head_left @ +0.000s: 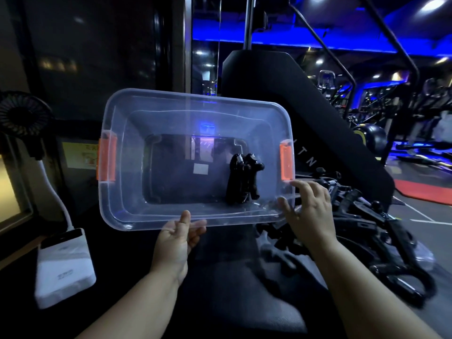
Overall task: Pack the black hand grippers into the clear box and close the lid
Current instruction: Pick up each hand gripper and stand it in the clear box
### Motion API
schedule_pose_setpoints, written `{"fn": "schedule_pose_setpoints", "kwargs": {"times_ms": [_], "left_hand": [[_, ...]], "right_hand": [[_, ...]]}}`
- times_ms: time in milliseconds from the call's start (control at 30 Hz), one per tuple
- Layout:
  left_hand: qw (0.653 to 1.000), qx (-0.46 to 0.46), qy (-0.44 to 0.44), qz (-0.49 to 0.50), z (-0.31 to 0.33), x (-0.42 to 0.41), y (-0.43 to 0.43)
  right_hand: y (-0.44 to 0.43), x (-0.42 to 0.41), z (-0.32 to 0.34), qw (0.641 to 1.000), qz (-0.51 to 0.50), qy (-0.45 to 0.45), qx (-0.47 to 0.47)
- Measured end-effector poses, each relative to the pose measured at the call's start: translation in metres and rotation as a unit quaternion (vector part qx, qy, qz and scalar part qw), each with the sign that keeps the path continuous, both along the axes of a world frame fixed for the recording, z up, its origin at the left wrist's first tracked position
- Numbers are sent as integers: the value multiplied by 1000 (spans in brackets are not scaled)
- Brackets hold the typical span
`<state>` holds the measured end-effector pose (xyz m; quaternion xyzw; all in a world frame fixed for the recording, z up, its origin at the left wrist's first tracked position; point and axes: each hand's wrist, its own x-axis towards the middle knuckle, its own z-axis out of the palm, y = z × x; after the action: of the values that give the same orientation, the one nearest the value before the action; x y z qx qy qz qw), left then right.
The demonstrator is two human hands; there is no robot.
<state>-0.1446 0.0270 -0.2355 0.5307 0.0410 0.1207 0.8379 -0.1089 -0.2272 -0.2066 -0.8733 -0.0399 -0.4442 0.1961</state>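
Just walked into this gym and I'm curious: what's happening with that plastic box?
A person holds a clear box tilted toward the camera. The left hand pinches its near rim, thumb on top. The right hand rests with spread fingers at the near right corner. Black hand grippers lie bunched inside, toward the right end. Orange latches sit at both short ends. Whether the lid is on is hard to tell.
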Motion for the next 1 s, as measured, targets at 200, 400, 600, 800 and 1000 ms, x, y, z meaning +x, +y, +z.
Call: {"fn": "schedule_pose_setpoints", "kwargs": {"times_ms": [200, 400, 600, 800, 1000], "left_hand": [[1000, -5, 0, 3, -3, 2, -1], [1000, -6, -1, 1, -5, 3, 0], [1000, -1, 2, -4, -10, 6, 2], [1000, 2, 1, 3, -9, 6, 1], [1000, 12, -1, 4, -9, 7, 1]], "right_hand": [[-30, -16, -17, 979, -165, 120, 21], [-37, -19, -20, 950, -232, 208, 25], [-36, -17, -21, 943, -245, 225, 9], [-35, -7, -15, 938, -248, 244, -6], [-49, 16, 10, 930, -262, 257, -3]]}}
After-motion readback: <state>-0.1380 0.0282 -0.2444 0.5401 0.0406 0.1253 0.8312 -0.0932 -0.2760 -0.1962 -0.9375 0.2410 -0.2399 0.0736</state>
